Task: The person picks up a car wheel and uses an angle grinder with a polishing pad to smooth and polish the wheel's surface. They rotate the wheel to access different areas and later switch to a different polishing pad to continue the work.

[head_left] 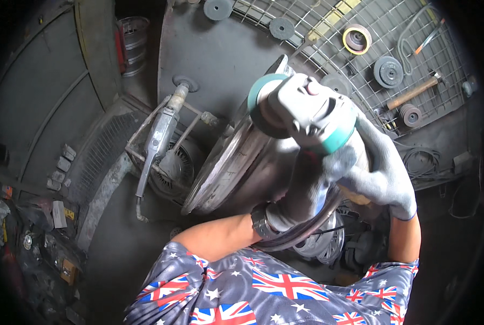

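A grey and teal angle grinder (317,116) is held up in front of my chest, its round disc (268,105) at the left end. My right hand (380,168), in a light grey knit glove, wraps the tool's body from the right. Below the tool's head, my left hand (309,189) is gloved too and closes on the grinder from underneath; part of its fingers is hidden. A dark watch sits on the left wrist. Behind and below the grinder stands a large metal wheel rim (225,168), tilted, its edge scuffed. Whether the disc touches the rim cannot be made out.
A second long power tool (162,127) rests on a metal frame to the left. At the upper right, a wire mesh rack (382,46) carries abrasive wheels, a hammer (412,92) and a hose. Clutter (52,227) lies at the far left; coiled cable (421,161) hangs at the right.
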Demonstrator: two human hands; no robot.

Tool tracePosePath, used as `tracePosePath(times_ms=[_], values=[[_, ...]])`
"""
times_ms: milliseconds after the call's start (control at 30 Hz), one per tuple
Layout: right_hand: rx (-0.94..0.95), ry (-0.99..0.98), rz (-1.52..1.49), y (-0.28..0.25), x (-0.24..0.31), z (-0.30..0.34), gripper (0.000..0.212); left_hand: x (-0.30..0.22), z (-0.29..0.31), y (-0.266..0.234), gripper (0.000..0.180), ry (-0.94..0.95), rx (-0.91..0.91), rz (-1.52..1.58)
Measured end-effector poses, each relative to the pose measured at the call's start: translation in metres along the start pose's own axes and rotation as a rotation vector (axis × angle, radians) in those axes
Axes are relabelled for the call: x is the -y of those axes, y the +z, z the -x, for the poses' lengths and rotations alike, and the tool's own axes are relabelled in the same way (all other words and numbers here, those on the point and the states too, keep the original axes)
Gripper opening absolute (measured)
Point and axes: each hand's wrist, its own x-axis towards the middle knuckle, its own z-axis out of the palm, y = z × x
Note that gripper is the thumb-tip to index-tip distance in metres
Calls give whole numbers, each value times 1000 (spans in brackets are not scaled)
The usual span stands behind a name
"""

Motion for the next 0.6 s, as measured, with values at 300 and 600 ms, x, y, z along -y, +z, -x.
tracePosePath(times_ms=[300, 600], values=[[-7, -13, -30, 0, -6, 1, 101, -8, -5, 5, 39, 44, 44, -112], [-8, -12, -30, -2, -7, 0, 99, -11, -6, 12, 31, 94, -31, -166]])
